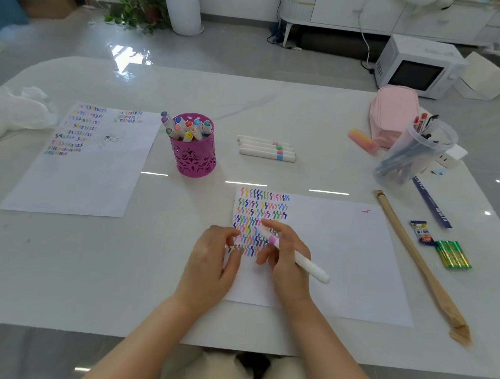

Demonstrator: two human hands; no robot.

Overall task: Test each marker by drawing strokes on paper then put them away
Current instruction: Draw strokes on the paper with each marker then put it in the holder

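- Head view: the right hand [288, 264] pinches a white marker with a pink band [308, 265] between thumb and fingers. The marker slants, with its plain end toward the table's front right corner and its banded end over the drawn strokes.
- The left hand [215, 262] lies just beside it, its fingers relaxed and loosely curled, the fingertips at the left edge of the sheet.
- Both hands rest over a white sheet of paper [339, 263] lying near the front edge of the glossy white table [156, 242], right of centre. Rows of many-coloured squiggles fill the sheet's far left corner.
- A magenta cut-out metal cup [194, 156] stands upright near the table's middle, packed with colour-capped markers [185, 127].
- Four white markers [266, 148] lie side by side, touching, to the right of the cup.
- A second white sheet [87, 178], also marked with squiggles, lies toward the left edge.
- Near the right edge stand a clear plastic jar of pens [414, 155] and a pink fabric pouch [393, 115].
- A long wooden stick [405, 240] and a pack of green batteries [453, 254] lie along the right edge.
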